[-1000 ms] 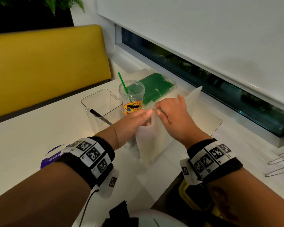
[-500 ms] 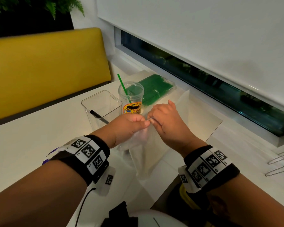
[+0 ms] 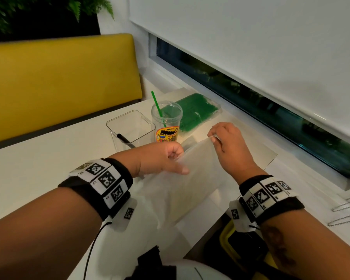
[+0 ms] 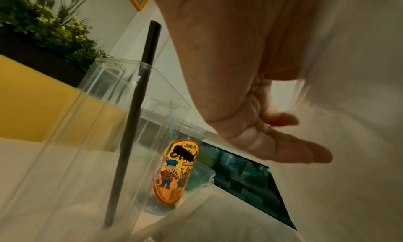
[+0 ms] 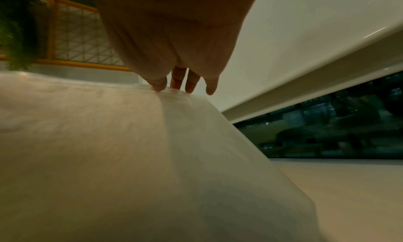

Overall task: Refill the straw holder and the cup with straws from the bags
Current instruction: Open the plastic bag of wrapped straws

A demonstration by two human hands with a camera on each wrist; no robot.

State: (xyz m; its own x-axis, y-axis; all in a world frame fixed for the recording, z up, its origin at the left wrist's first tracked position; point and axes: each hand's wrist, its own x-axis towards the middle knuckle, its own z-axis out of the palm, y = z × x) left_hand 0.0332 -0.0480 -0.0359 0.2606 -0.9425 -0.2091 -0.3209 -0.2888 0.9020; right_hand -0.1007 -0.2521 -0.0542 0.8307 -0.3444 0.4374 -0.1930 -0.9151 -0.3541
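A frosted white plastic bag (image 3: 192,178) (image 5: 130,150) lies on the table between my hands. My left hand (image 3: 170,158) (image 4: 272,125) pinches its near-left edge. My right hand (image 3: 220,136) (image 5: 174,83) pinches the far edge of the bag's mouth, and the two hands hold the mouth apart. Behind them stands a clear square straw holder (image 3: 130,128) (image 4: 87,125) with one black straw (image 3: 125,140) (image 4: 135,116). Beside it is a clear cup (image 3: 167,122) (image 4: 172,173) with a yellow label and one green straw (image 3: 157,108). A bag of green straws (image 3: 196,112) lies behind the cup.
The white table (image 3: 38,168) ends near my body, with a yellow bench (image 3: 59,77) beyond it. A window sill (image 3: 291,158) and a lowered blind (image 3: 251,47) run along the right. Wire racks (image 3: 348,211) sit at the far right. A plant (image 4: 43,35) stands behind the bench.
My hands were pinching the bag's top close together; now they have drawn apart, the right going away to the right, the left toward me, spreading the bag's mouth.
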